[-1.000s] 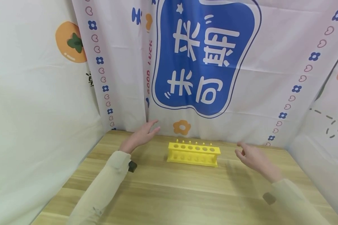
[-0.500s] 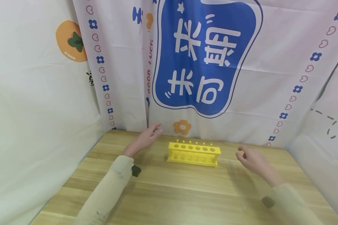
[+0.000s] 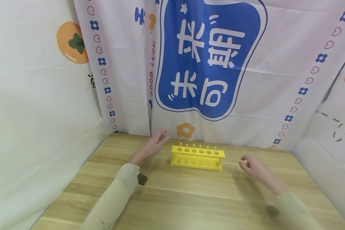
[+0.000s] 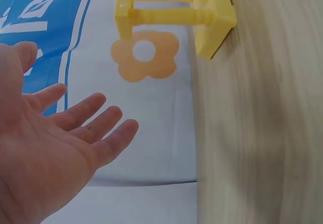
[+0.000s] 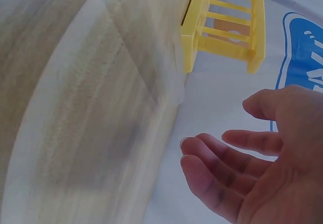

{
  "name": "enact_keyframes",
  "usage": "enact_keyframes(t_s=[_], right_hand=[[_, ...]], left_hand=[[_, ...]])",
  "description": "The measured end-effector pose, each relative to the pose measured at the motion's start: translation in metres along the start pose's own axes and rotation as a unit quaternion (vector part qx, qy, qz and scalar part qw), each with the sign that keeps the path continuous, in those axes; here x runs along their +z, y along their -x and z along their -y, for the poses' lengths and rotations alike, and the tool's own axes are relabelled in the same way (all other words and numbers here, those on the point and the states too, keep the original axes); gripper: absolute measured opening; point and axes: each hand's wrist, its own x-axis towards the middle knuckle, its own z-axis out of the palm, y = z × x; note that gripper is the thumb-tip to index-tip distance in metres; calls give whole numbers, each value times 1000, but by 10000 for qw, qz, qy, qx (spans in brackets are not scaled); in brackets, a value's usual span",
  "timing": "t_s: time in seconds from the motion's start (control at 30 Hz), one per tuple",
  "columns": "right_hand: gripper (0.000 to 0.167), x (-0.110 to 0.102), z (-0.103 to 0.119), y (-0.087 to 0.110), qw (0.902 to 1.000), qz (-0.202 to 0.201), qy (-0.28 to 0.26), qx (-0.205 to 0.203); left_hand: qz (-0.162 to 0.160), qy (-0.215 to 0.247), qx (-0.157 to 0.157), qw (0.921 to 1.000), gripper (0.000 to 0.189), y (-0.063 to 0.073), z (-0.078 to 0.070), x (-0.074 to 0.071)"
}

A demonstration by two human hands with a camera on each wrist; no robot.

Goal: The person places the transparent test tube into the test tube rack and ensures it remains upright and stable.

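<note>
A yellow test tube rack [image 3: 197, 158] stands upright on the wooden table, its row of round holes holding no tubes. To its left, my left hand [image 3: 152, 147] hovers above the table, apart from the rack. The left wrist view shows that hand's palm and loosely spread fingers [image 4: 91, 110] with nothing in them, the rack's end [image 4: 214, 19] beyond. On the other side, my right hand [image 3: 257, 171] hangs over the table, a little away from the rack. Its fingers [image 5: 217, 168] bend loosely around nothing in the right wrist view, below the rack's end [image 5: 222, 45].
A printed white cloth [image 3: 126, 105] hangs behind the table's back edge, and pale cloths cover both sides. The wooden tabletop [image 3: 172, 201] stretches in front of the rack. A see-through, film-like shape [image 5: 35, 108] crosses the table in the right wrist view; what it is stays unclear.
My left hand has moved right and slightly down in the head view, closer to the rack. The right hand has lowered a little. The rack has stayed put.
</note>
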Motion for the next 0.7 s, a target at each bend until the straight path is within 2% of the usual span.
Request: enact_keyframes(t_s=[0.27, 0.57, 0.7], right_hand=[[37, 9, -1, 1, 9988, 469, -22, 133], [23, 15, 1, 4, 9983, 566, 11, 143], [22, 18, 1, 4, 9979, 636, 1, 117]], left_hand=[[133, 303, -92, 9994, 61, 4, 0, 14], [78, 288, -117, 9995, 59, 6, -1, 19], [157, 341, -23, 9993, 56, 7, 1, 23]])
